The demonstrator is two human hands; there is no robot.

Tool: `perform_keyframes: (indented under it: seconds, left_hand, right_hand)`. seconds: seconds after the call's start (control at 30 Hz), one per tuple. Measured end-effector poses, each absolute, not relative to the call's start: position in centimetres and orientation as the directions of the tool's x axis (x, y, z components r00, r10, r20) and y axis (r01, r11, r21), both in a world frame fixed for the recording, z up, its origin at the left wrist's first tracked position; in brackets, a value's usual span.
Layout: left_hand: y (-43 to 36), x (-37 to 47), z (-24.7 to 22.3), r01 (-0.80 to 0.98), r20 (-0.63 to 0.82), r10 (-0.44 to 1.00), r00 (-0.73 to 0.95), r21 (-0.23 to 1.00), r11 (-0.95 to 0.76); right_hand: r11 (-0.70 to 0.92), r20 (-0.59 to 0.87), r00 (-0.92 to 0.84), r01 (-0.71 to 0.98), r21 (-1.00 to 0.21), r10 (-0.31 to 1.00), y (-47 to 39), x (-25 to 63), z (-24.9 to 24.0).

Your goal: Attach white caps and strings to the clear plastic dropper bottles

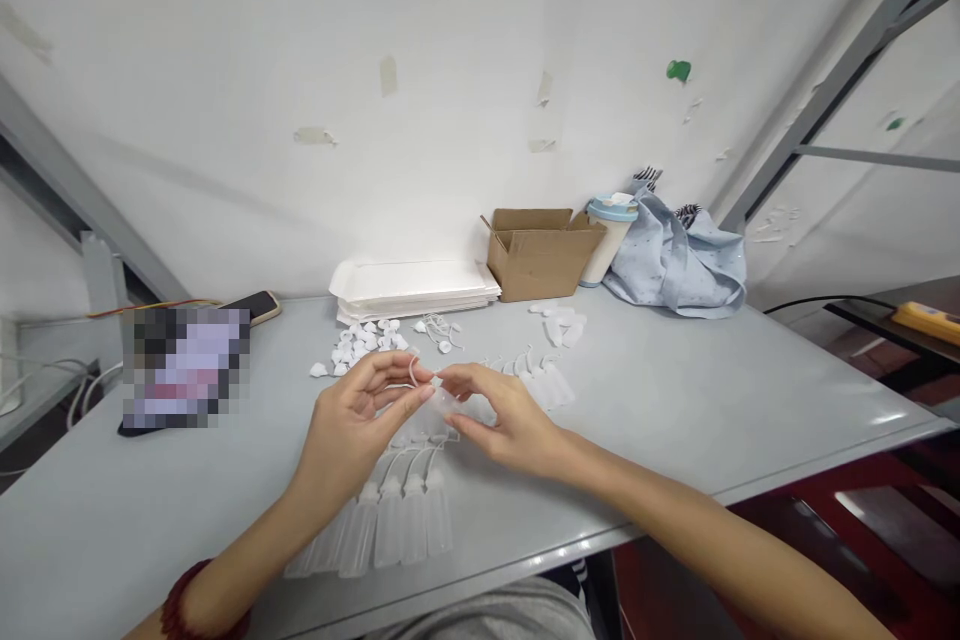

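A white wall [450,140], patched with bits of tape, rises behind a grey table [675,420]. Along the table's back edge, from the right, are a crumpled pale-blue fabric bag [675,270], an open cardboard box [547,265] with a lidded cup [606,255] between them, and a stack of flat white cartons [416,285]. A device [184,370] with a pixelated face lies at the left, a phone [264,306] just beyond it.

Over the table's middle, the left hand [352,415] has thumb and fingertips pinched on a small white cap [435,382] with a looped cord; the right hand [506,420] has thumb and fingers clamped around a translucent tube [446,402] meeting that cap. Whether the cap is fully seated is too small to tell. Corded, capped tubes [401,525] lie in a row nearer the person. Loose white caps [360,345] are heaped before the cartons.
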State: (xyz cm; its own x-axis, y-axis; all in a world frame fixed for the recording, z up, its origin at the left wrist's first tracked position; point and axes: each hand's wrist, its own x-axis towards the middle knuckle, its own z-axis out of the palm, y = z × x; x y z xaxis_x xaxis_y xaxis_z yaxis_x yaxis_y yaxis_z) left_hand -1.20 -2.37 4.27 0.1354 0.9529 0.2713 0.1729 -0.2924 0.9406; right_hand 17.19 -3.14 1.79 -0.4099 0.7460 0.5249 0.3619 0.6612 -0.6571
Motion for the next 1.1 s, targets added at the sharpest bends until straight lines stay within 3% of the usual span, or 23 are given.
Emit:
perform_keyframes:
  seconds: [0.2,0.53,0.63,0.73,0.87,0.97,1.1]
  left_hand:
    - [-2.3,-1.2,3.8,0.180,0.258,0.948,0.185,0.940,-0.291]
    - [-1.6,-1.4,3.1,0.258,0.158,0.946,0.282,0.938,-0.234]
    - [-1.8,-1.5,2.9,0.403,0.333,0.913,0.236,0.821,-0.404]
    - [-1.9,-1.7,2.8,0.544,0.579,0.759,0.297,0.551,-0.633]
    - [-1.9,-1.8,2.6,0.563,0.662,0.571,0.485,0.263,-0.783]
    - [-1.8,-1.7,2.4,0.575,0.654,0.551,0.519,0.210,-0.791]
    - [-1.8,-1.6,2.5,0.584,0.624,0.588,0.514,0.248,-0.773]
  right_hand:
    - [0.656,0.543,-0.382,0.298,-0.693,0.748,-3.1,17.1,1.7]
    - [0.418,0.357,-0.327,0.136,-0.898,0.875,-3.2,17.1,2.6]
    - [0.312,0.274,-0.262,0.113,-0.944,0.925,-3.1,17.2,2.9]
    - [0.191,0.176,-0.238,0.041,-0.981,0.955,-3.1,17.2,3.0]
    - [0.097,0.107,-0.260,-0.052,-0.994,0.960,-3.3,17.0,3.1]
    - [0.077,0.099,-0.270,-0.091,-0.993,0.958,-3.4,16.9,3.0]
    - [0.067,0.105,-0.279,-0.141,-0.988,0.955,-3.3,16.7,2.7]
